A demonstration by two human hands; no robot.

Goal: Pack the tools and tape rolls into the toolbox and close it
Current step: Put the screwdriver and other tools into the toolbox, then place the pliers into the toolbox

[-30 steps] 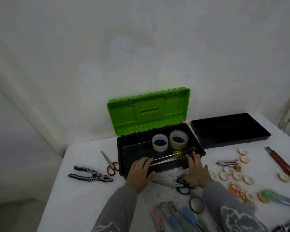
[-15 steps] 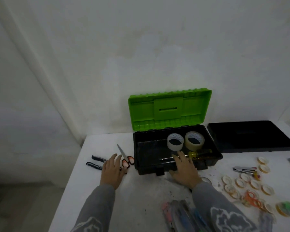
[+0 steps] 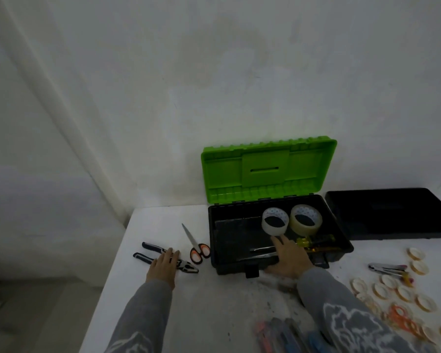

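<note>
The black toolbox [image 3: 341,234] stands open on the white table [image 3: 214,314], its green lid [image 3: 267,171] upright. Inside are a clear tape roll [image 3: 275,221], a tan tape roll [image 3: 306,220] and a yellow-handled screwdriver [image 3: 313,243]. My right hand [image 3: 289,258] lies flat over the box's front edge, fingers straight, reaching into the box. My left hand [image 3: 163,266] rests with straight fingers on the black-handled pliers [image 3: 148,253] left of the box. Orange-handled scissors [image 3: 196,247] lie between the pliers and the box.
A black tray [image 3: 392,215] sits right of the toolbox. Several small tape rolls [image 3: 392,286], a silver plier-like tool [image 3: 387,267] and orange scissors [image 3: 400,317] lie at the right. Blurred tools [image 3: 283,335] lie near the front edge. The table's left edge is close to the pliers.
My left hand left the toolbox front and moved left onto the pliers. My right hand shifted from the table up onto the box's front edge. The view swung left.
</note>
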